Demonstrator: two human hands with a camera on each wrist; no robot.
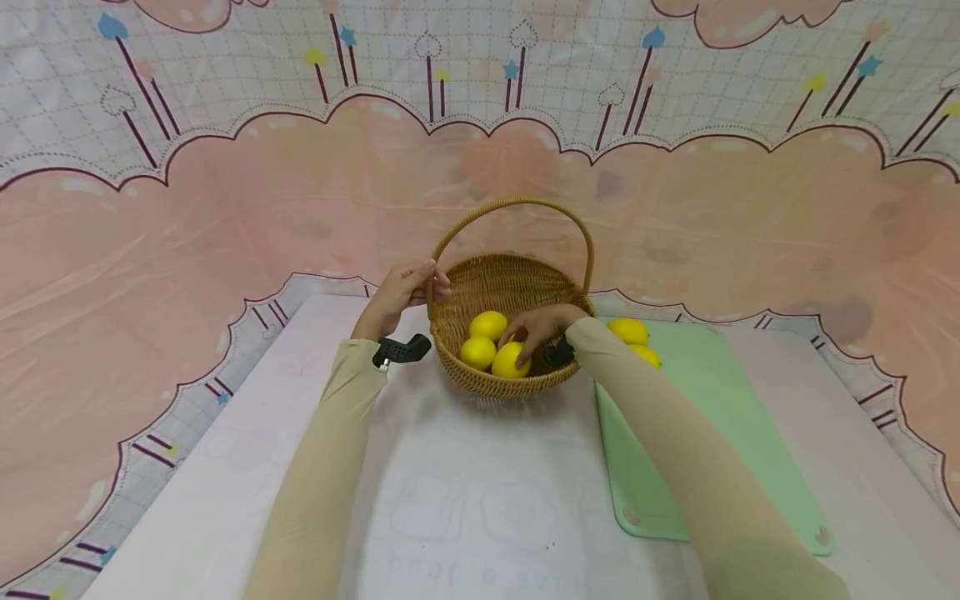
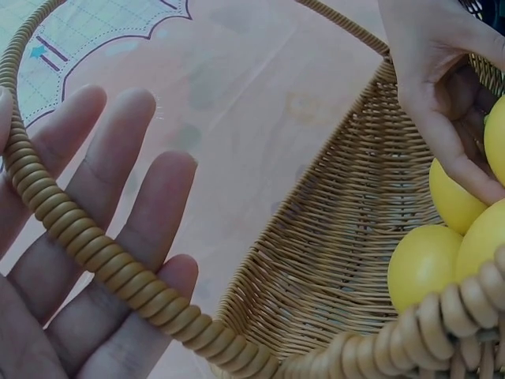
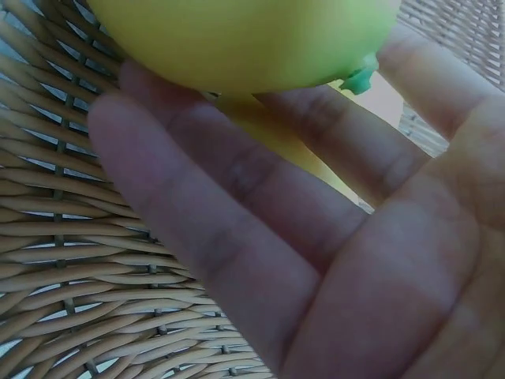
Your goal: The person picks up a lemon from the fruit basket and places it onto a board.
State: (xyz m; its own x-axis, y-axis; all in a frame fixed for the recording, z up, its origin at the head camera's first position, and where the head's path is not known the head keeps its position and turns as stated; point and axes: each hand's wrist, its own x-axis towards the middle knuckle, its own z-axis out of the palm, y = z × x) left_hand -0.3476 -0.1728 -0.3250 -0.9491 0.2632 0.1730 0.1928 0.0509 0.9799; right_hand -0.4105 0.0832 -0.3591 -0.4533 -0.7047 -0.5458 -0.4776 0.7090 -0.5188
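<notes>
A brown wicker basket (image 1: 498, 279) with a tall arched handle (image 1: 516, 202) stands at the back of the table. At the handle's left side my left hand (image 1: 405, 293) holds on, thumb in front and fingers (image 2: 150, 205) behind the wicker. My right hand (image 1: 543, 323) reaches into the basket and grips a yellow lemon (image 1: 511, 361). In the right wrist view this lemon (image 3: 245, 39) has a green stem tip, and my fingers (image 3: 213, 245) lie along its underside. Other lemons (image 1: 477, 352) sit beside it in the basket, partly hidden by the hand.
Right of the basket lies a light green cutting board (image 1: 720, 417). Two lemons (image 1: 628, 331) show at its far left corner, partly behind my right sleeve. A patterned pink cloth (image 1: 337, 200) hangs behind and around the white table (image 1: 465, 500).
</notes>
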